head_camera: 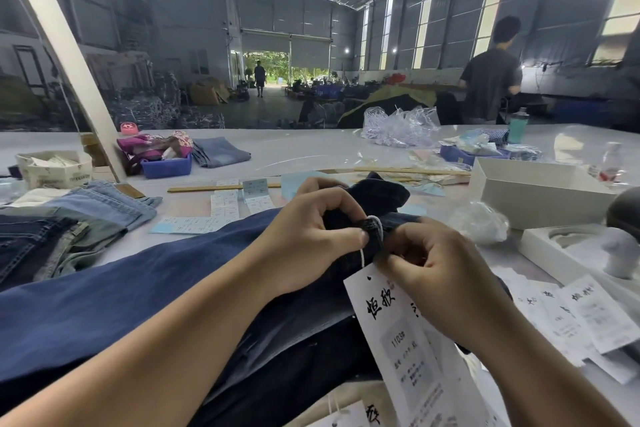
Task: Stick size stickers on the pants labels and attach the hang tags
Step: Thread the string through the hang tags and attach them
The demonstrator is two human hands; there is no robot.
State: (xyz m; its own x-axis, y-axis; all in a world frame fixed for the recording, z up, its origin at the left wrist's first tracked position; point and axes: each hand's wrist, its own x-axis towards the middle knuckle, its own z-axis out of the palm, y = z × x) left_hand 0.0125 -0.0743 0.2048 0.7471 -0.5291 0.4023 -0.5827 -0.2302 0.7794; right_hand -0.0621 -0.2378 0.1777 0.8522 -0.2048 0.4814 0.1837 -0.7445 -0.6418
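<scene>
Hands (304,236) (446,274) both pinching pants (138,288) belt loop, hang tag (398,333) (printed "1103#") dangling.

Both forearms are showing bare from the bottom edge of the view up to the wrists, with no sleeve reaching into sight. The left hand (311,229) is wearing no glove, ring or watch, and the right hand (440,270) is going bare too. Short, unpainted nails are showing on the left fingers
</scene>
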